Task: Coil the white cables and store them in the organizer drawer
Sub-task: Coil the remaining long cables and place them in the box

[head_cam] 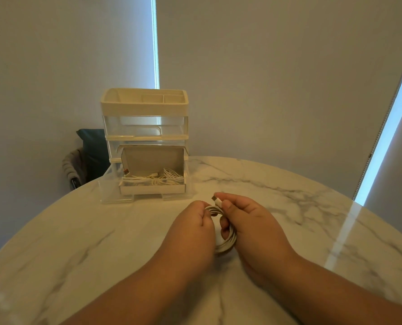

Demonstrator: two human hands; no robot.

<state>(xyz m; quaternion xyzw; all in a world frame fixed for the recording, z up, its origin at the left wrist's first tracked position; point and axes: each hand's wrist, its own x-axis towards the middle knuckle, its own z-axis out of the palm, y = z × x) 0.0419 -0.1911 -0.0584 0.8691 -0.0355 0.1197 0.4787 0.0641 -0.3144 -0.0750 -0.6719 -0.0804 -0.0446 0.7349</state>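
**Both hands on one coiled cable, drawer open behind**

Nearest: two bare forearms reach in from the bottom edge over a white marble table [78,242] w/ grey veins. L hand [195,221] has fingers curled, pinching the top of a coiled white cable [228,242]. R hand [249,219] is just beside it: thumb + forefinger pinch the cable's plug end [216,201], which sticks up and left, and the lower fingers curl through the loop. The coil hangs between the two hands, its bottom low over the tabletop; can't tell if it touches.

Further back, left of centre: the organizer [145,106], clear body w/ cream tray on top. Its bottom drawer [115,193] is pulled out toward the camera. In it sits an open cardboard box [152,188], lid flap up, holding more white cables [162,178] in loose loops.

Behind the table edge, left: a dark teal cushion [93,148] and a grey cloth [74,165]. Far back: pale roller blinds [265,78] w/ bright strips of daylight at the gaps.
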